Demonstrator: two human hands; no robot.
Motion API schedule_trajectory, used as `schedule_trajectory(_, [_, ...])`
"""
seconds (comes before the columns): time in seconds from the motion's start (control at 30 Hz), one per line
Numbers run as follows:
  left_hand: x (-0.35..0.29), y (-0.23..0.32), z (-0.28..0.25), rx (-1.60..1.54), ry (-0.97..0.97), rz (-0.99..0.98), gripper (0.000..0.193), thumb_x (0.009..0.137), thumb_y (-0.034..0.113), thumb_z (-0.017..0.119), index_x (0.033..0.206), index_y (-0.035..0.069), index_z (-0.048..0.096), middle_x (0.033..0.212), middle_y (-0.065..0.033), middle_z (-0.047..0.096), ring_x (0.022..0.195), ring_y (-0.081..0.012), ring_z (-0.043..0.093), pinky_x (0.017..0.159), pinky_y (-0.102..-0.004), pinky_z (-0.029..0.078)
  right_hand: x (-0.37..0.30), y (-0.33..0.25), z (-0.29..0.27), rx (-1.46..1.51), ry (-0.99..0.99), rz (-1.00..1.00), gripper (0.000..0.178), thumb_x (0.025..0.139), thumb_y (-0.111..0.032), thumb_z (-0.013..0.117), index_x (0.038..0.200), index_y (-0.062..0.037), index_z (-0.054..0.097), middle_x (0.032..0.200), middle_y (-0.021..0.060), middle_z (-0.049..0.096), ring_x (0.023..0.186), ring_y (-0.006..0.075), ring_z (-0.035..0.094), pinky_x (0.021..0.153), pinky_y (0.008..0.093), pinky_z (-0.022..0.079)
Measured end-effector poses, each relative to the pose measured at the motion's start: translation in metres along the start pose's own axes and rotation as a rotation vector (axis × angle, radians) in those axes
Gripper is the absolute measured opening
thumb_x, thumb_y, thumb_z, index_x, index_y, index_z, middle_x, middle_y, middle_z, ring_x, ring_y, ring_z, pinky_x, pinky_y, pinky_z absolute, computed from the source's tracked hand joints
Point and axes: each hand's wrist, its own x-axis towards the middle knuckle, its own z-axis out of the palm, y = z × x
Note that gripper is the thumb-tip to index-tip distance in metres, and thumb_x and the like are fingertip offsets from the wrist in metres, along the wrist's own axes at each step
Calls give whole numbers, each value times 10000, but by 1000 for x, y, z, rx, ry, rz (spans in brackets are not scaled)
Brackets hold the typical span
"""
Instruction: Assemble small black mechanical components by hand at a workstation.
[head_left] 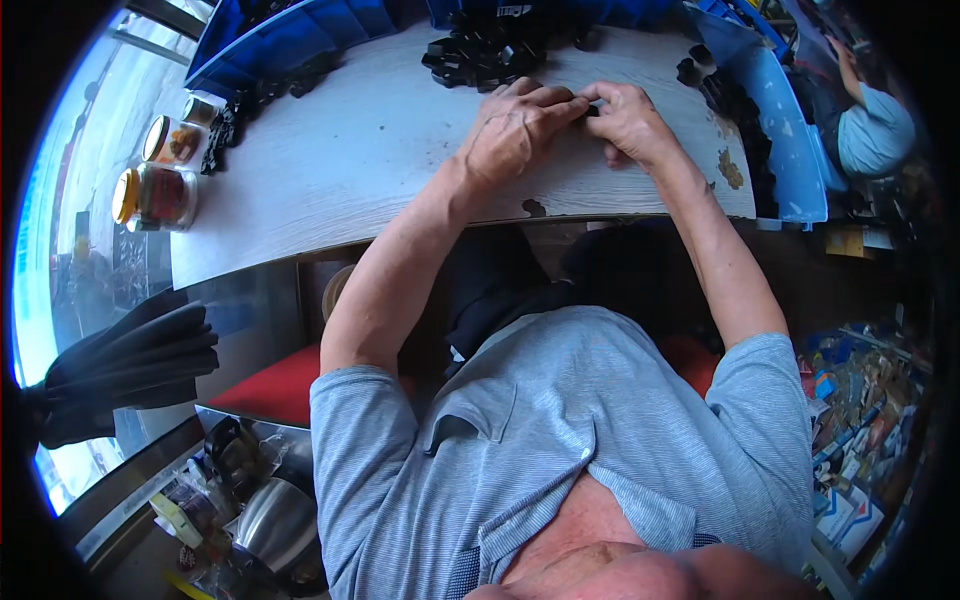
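Both hands meet over the far part of the pale wood-grain desk (330, 170), and between them sits a small black part (591, 110), pinched where the fingertips come together. The left hand (515, 130) is curled narrow, knuckles up, its fingers reaching right to the part; the right hand (628, 120) is likewise closed tight, its thumb and forefinger on the part from the right side. Only a sliver of the black part shows between the fingers, so its long axis and the way it points cannot be told. It lies at the fingertips of both hands, just above the desk surface, near the desk's far edge. Just beyond the hands, farther away, lies a heap of black plastic pieces (485, 55). More black pieces (725, 95) lie to the right, beside a blue bin (790, 150) that stands at the desk's right end. Another blue bin (290, 40) sits at the far left. At the desk's left edge stand two jars with yellow lids (160, 190). Off to the far right another person's arm in a light blue sleeve (875, 130) shows.
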Motion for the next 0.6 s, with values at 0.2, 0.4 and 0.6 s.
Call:
schedule_trajectory(0.2, [-6,19,-7,158,-92,-70,516,948,118,626,1447,229,558,1347,-74,624,1225,-282,562,1052,-447,409,-1,-2,1,-21,7,3,305,846,-68,647,1147,-24,645,576,-35,495,406,84,463,366,259,367])
schedule_trajectory(0.4, [-23,-26,-28,-33,506,-228,359,822,45,734,1173,91,671,1146,-118,686,1078,-337,633,929,-418,516,1,5,-1,36,-17,-9,366,816,-125,749,1136,13,636,557,-15,522,371,88,439,349,259,338])
schedule_trajectory(0.6, [-83,-167,-108,593,458,-834,335,940,395,601,1018,94,724,1091,-160,700,1056,-379,617,927,-473,475,-2,4,1,81,69,-69,388,795,-159,785,1112,11,640,552,-30,503,365,83,436,340,258,345])
